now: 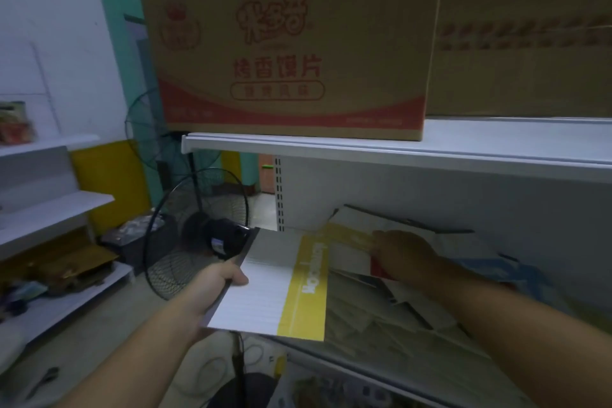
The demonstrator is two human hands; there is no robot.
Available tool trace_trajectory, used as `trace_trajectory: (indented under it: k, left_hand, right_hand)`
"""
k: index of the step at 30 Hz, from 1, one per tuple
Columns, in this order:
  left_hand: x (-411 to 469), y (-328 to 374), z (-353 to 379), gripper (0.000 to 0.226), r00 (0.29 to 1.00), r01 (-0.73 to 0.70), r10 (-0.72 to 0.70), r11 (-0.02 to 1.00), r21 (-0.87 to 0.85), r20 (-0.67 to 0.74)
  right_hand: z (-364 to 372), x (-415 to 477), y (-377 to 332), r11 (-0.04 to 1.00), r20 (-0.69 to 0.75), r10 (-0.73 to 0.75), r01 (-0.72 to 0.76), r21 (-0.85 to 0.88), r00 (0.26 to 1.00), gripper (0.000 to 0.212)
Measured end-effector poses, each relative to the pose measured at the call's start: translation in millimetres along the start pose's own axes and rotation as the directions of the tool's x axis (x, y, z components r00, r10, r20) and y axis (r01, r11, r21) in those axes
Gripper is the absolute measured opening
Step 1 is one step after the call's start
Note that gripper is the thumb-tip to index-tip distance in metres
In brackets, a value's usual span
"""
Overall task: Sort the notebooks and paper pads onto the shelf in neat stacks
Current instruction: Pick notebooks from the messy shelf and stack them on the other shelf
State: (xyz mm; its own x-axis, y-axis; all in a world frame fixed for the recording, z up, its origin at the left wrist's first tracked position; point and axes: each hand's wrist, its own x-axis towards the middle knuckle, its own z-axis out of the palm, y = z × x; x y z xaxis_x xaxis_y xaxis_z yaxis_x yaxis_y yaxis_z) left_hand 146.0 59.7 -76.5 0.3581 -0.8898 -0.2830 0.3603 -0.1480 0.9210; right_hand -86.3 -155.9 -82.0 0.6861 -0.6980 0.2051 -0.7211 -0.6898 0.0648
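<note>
The white notebook with a yellow band [265, 291] was gripped by the left hand [228, 278], kept level at the white metal shelf [347, 366] front (ready to slide in, probably). Further in, a yellow-and-red paper pad [347, 235] was clamped by the right hand [407, 255], likely clearing room.

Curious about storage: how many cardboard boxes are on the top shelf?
2: a red-printed box at the left of the top shelf, a second box right of it, cut off by the frame. Others may be hidden.

Shelf pads [371, 301] blurred, covers illegible
</note>
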Motion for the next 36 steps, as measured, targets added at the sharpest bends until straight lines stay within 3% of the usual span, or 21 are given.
trace_trajectory:
  k: [2, 4, 6, 9, 11, 13, 16, 18, 20, 22, 23, 24, 26, 28, 33, 36]
  left_hand:
    - [-1, -1, -4, 0.055, 1.0, 0.016, -0.015, 1.0, 0.027, -0.01]
    - [-1, -1, -4, 0.052, 0.998, 0.035, -0.033, 0.998, 0.057, -0.044]
    - [0, 0, -3, 0.039, 0.996, 0.051, -0.045, 0.995, 0.082, -0.074]
    - [8, 3, 0, 0.044, 0.996, 0.065, -0.064, 0.998, 0.017, -0.057]
    - [17, 6, 5, 0.053, 0.999, 0.035, -0.035, 0.998, -0.051, 0.002]
    - [22, 5, 15, 0.053, 0.998, 0.029, -0.029, 1.0, -0.003, 0.046]
    - [23, -1, 30, 0.04, 0.98, 0.104, -0.116, 0.992, 0.077, 0.163]
    - [29, -5, 35, 0.042, 0.977, 0.053, -0.071, 0.994, 0.096, 0.201]
    - [31, -2, 40, 0.036, 0.98, -0.058, 0.037, 0.993, 0.104, 0.197]
    - [33, 3, 44, 0.031, 0.983, -0.083, 0.071, 0.994, 0.068, 0.167]
    - [34, 4, 45, 0.031, 0.987, -0.07, 0.061, 0.996, 0.056, 0.146]
    - [38, 4, 45, 0.031, 0.99, -0.056, 0.048, 0.997, 0.056, 0.136]
    - [37, 4, 46, 0.035, 0.99, -0.048, 0.038, 0.996, 0.07, 0.138]
    - [37, 1, 41, 0.038, 0.988, -0.042, 0.027, 0.994, 0.1, 0.151]
    - [37, -7, 27, 0.033, 0.985, 0.009, -0.042, 0.981, 0.194, 0.169]
    - [29, -6, 28, 0.035, 0.982, -0.037, -0.015, 0.962, 0.271, 0.187]
  right_hand:
    - [0, -2, -4, 0.995, -0.03, -0.054, 0.051, -0.081, 0.998, 0.03]
    - [-8, -6, -7, 0.999, -0.186, -0.013, 0.007, -0.034, 0.982, 0.027]
    - [-23, -14, -4, 0.987, -0.343, 0.09, -0.037, 0.16, 0.935, 0.025]
    - [-45, -38, -4, 0.909, -0.601, 0.081, 0.188, 0.372, 0.795, 0.026]
    - [-51, -53, -11, 0.855, -0.527, -0.109, 0.35, 0.382, 0.843, 0.028]
    - [-40, -58, -21, 0.789, -0.372, -0.238, 0.402, 0.464, 0.897, 0.026]
    - [-18, -62, -19, 0.791, -0.472, -0.391, 0.55, 0.267, 0.79, 0.033]
    - [-12, -61, -6, 0.826, -0.434, -0.324, 0.475, 0.304, 0.841, 0.04]
    - [-8, -56, 9, 0.887, -0.413, -0.068, 0.244, 0.391, 0.908, 0.055]
    - [-7, -52, 22, 0.917, -0.235, 0.166, -0.062, 0.394, 0.958, 0.072]
    - [-5, -49, 28, 0.928, -0.11, 0.195, -0.147, 0.343, 0.975, 0.076]
    - [-5, -47, 29, 0.937, 0.043, 0.188, -0.193, 0.292, 0.981, 0.072]
    - [-8, -50, 29, 0.946, 0.153, 0.19, -0.223, 0.237, 0.97, 0.048]
    - [-14, -57, 25, 0.94, 0.106, 0.202, -0.223, 0.257, 0.974, 0.032]
    - [-43, -74, 19, 0.901, -0.169, 0.396, -0.347, 0.26, 0.902, 0.027]
    - [-64, -92, 8, 0.892, -0.231, 0.377, -0.285, 0.35, 0.897, 0.016]
